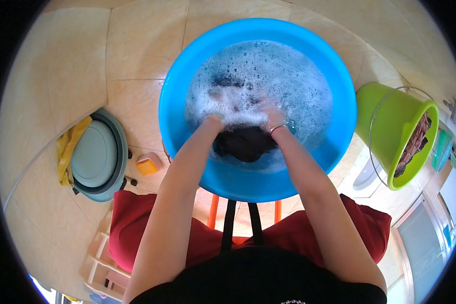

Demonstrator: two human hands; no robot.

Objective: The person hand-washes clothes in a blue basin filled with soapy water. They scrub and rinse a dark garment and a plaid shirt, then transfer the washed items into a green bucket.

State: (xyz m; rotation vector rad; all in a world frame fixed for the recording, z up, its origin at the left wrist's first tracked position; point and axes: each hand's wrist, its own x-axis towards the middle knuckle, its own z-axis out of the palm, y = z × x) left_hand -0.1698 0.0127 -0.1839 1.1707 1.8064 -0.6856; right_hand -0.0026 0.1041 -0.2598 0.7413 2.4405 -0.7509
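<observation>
A large round blue basin holds foamy water. Dark wet cloth bulges out of the water on the near side, between my wrists. Smaller dark patches show through the suds farther back. My left hand is sunk in thick foam at the cloth's left edge, its fingers hidden. Just beyond the cloth on the right, my right hand is half covered by suds and smeared by motion. A thin band circles the right wrist. Whether either hand grips the cloth cannot be made out.
Right of the basin, a green bucket with a wire handle holds crumpled clothing. At left lie a grey-green tub, a yellow cloth and an orange-and-pink block. An orange-legged stool is below the basin.
</observation>
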